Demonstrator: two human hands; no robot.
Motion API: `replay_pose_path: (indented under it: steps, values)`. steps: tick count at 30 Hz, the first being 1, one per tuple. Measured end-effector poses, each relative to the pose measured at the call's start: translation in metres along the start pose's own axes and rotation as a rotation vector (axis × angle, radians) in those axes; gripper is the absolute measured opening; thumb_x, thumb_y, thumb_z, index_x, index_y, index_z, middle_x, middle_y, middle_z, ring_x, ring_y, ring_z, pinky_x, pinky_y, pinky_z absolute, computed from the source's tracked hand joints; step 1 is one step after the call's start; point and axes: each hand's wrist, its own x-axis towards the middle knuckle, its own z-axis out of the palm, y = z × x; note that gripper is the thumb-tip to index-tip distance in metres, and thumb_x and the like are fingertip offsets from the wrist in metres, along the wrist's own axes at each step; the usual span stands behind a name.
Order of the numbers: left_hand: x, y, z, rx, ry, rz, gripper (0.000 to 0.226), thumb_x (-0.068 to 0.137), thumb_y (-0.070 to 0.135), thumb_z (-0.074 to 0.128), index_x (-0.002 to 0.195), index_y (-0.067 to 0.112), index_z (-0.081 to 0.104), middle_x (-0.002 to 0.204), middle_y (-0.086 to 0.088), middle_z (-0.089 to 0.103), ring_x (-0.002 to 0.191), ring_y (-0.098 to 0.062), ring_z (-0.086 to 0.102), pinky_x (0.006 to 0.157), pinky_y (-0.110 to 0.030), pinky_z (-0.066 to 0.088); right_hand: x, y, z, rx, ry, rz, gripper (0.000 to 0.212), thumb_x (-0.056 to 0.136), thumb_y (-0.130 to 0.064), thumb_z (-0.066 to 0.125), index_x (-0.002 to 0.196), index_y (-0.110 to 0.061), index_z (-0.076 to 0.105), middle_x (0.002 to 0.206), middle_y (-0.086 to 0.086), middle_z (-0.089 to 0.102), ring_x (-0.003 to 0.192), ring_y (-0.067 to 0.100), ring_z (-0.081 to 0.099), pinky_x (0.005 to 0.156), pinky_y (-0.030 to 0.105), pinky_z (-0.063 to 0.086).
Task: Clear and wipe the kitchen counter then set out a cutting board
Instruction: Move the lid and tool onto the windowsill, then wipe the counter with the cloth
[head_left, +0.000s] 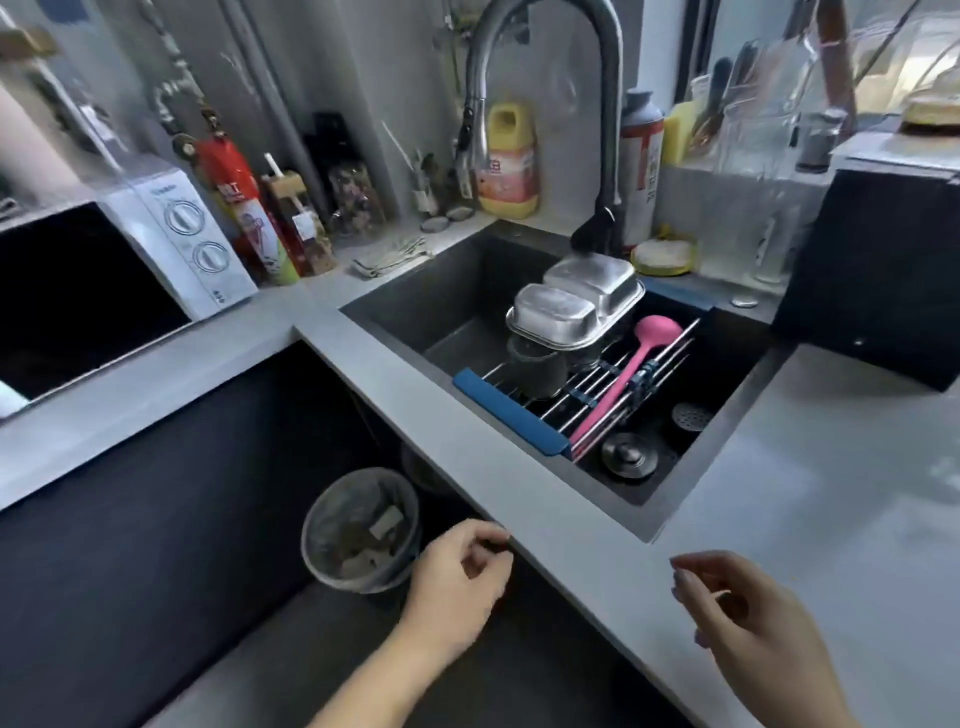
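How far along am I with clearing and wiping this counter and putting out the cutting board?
Done, it seems: the grey counter right of the dark sink lies bare and glossy. In hand: nothing; the left hand and right hand hold nothing, the left near the lined waste bin. Left: no cutting board is in view, and a folded cloth lies by the sink's far corner.

No writing reads clearly. The white microwave (176, 234) at far left carries a small blurred brand line above its dials. Blurred printing also marks the red bottle (228, 176), the yellow plastic bottle (508, 161) and the tall white-and-red canister (641, 171) along the grey desk's (395, 374) far side.
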Motion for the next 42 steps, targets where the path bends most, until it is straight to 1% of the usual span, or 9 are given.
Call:
replay_pose_path:
  steps: [4, 8, 13, 16, 21, 27, 34, 38, 42]
  values:
    - [-0.009, -0.018, -0.064, -0.039, 0.184, -0.027, 0.02, 0.08, 0.001, 0.06, 0.08, 0.02, 0.064, 0.049, 0.002, 0.059, 0.047, -0.007, 0.058, 0.054, -0.017, 0.047, -0.003, -0.025, 0.041, 0.055, -0.06, -0.017, 0.023, 0.079, -0.01, 0.067, 0.068, -0.029, 0.064, 0.066, 0.002, 0.07, 0.052, 0.028, 0.06, 0.056, 0.031, 0.046]
    - [-0.001, -0.026, -0.111, -0.104, 0.278, -0.024, 0.019, 0.079, 0.003, 0.061, 0.08, 0.021, 0.065, 0.058, -0.002, 0.062, 0.047, -0.004, 0.06, 0.06, -0.024, 0.048, 0.009, -0.066, 0.089, 0.022, -0.144, -0.089, 0.02, 0.08, -0.014, 0.066, 0.069, -0.029, 0.064, 0.063, 0.003, 0.067, 0.05, 0.02, 0.056, 0.053, 0.02, 0.046]
    - [0.022, -0.063, -0.192, -0.115, 0.386, -0.069, 0.021, 0.075, 0.001, 0.065, 0.073, 0.022, 0.067, 0.052, -0.003, 0.065, 0.047, -0.011, 0.062, 0.057, -0.017, 0.047, 0.03, -0.119, 0.18, -0.046, -0.252, -0.068, 0.009, 0.078, -0.018, 0.069, 0.072, -0.023, 0.067, 0.059, 0.005, 0.063, 0.055, 0.019, 0.058, 0.067, 0.041, 0.054]
    - [0.045, -0.085, -0.247, -0.096, 0.417, -0.12, 0.018, 0.072, -0.001, 0.067, 0.073, 0.017, 0.068, 0.054, -0.009, 0.067, 0.051, -0.02, 0.063, 0.064, -0.027, 0.046, 0.043, -0.156, 0.238, -0.073, -0.284, -0.057, 0.003, 0.078, -0.022, 0.069, 0.077, -0.023, 0.067, 0.069, 0.007, 0.07, 0.066, 0.019, 0.066, 0.074, 0.032, 0.055]
    - [0.098, -0.097, -0.295, -0.057, 0.341, -0.154, 0.016, 0.069, 0.0, 0.07, 0.074, 0.014, 0.066, 0.063, -0.022, 0.067, 0.067, -0.034, 0.066, 0.072, -0.036, 0.048, 0.071, -0.202, 0.298, -0.085, -0.289, -0.09, 0.005, 0.077, -0.022, 0.067, 0.075, -0.025, 0.065, 0.058, 0.003, 0.063, 0.052, 0.005, 0.054, 0.061, 0.018, 0.047]
    - [0.192, -0.08, -0.298, -0.026, 0.231, -0.078, 0.02, 0.068, 0.008, 0.072, 0.074, 0.025, 0.063, 0.054, 0.003, 0.061, 0.036, 0.002, 0.05, 0.051, -0.004, 0.041, 0.142, -0.221, 0.316, -0.102, -0.141, -0.07, 0.02, 0.072, -0.014, 0.071, 0.062, -0.029, 0.063, 0.045, -0.005, 0.056, 0.038, 0.002, 0.049, 0.05, 0.008, 0.039]
    - [0.317, -0.05, -0.297, 0.08, 0.24, -0.025, 0.03, 0.071, 0.017, 0.071, 0.073, 0.042, 0.054, 0.079, 0.003, 0.063, 0.066, -0.009, 0.057, 0.064, -0.013, 0.04, 0.27, -0.225, 0.325, -0.065, -0.019, -0.108, 0.016, 0.079, -0.019, 0.065, 0.076, -0.033, 0.058, 0.063, -0.004, 0.063, 0.058, 0.015, 0.062, 0.066, 0.024, 0.048]
    - [0.402, -0.024, -0.31, 0.213, 0.189, 0.008, 0.019, 0.078, 0.024, 0.065, 0.095, 0.029, 0.056, 0.097, 0.0, 0.06, 0.086, -0.013, 0.056, 0.076, -0.022, 0.038, 0.317, -0.227, 0.334, -0.085, 0.064, -0.092, 0.01, 0.081, -0.021, 0.063, 0.084, -0.029, 0.058, 0.065, -0.007, 0.062, 0.061, 0.006, 0.056, 0.056, 0.008, 0.037]
    - [0.481, -0.006, -0.305, 0.236, 0.157, 0.062, 0.039, 0.081, 0.026, 0.062, 0.118, 0.017, 0.052, 0.119, -0.01, 0.057, 0.106, -0.023, 0.054, 0.079, -0.027, 0.038, 0.344, -0.233, 0.339, -0.111, 0.136, -0.002, 0.012, 0.084, -0.021, 0.06, 0.096, -0.021, 0.062, 0.069, -0.008, 0.058, 0.069, 0.01, 0.056, 0.06, 0.019, 0.039]
